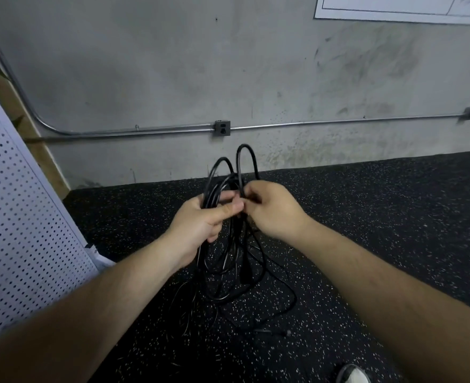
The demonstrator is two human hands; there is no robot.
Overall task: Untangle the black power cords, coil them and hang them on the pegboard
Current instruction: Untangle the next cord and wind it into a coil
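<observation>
A bundle of black power cords (229,261) hangs in front of me, with two loops sticking up above my hands and tangled strands trailing down to the floor. My left hand (203,219) grips several strands in its fist, thumb laid across them. Right beside it, my right hand (272,208) pinches a strand of the same bundle, fingers curled in. The two hands almost touch. A white pegboard (21,230) leans at the left edge of the view; no hooks show on it.
Black rubber flooring (366,217) speckled white lies below, and a grey concrete wall (173,64) stands ahead. A metal conduit with an outlet box (222,128) runs along the wall. A shoe tip (352,375) shows at the bottom right.
</observation>
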